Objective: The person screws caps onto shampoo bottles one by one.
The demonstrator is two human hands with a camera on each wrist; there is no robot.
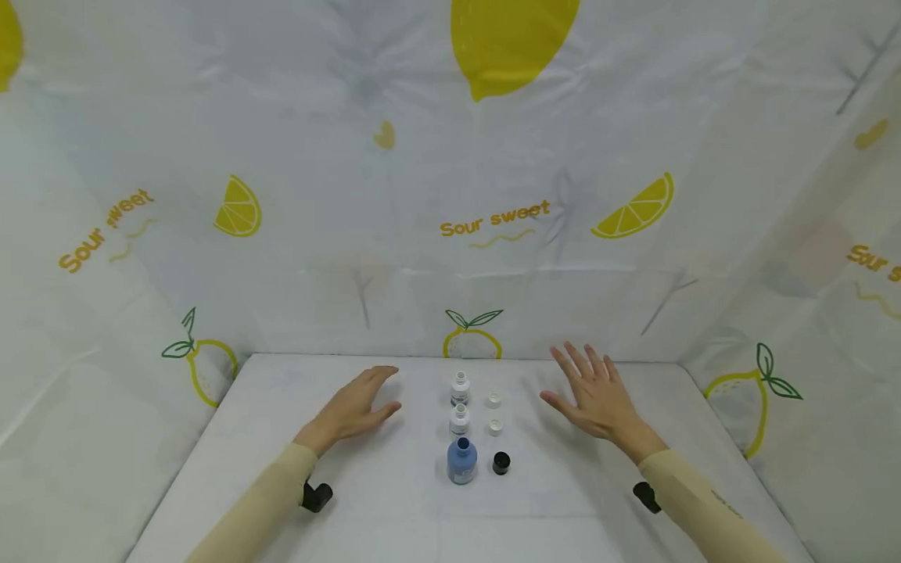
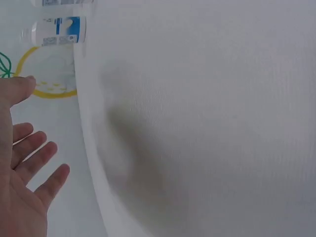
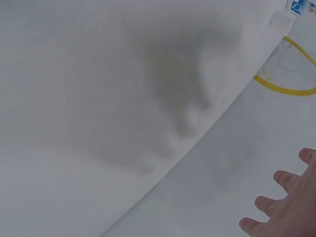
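Bottles stand uncapped, two white, one blue at six o'clock; left hand and right hand loosely spread, empty.

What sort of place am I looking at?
Perhaps a makeshift, screened-off work booth: lemon-printed sheeting rises behind and beside a white tabletop, where three uncapped bottles and three loose caps are lined up.
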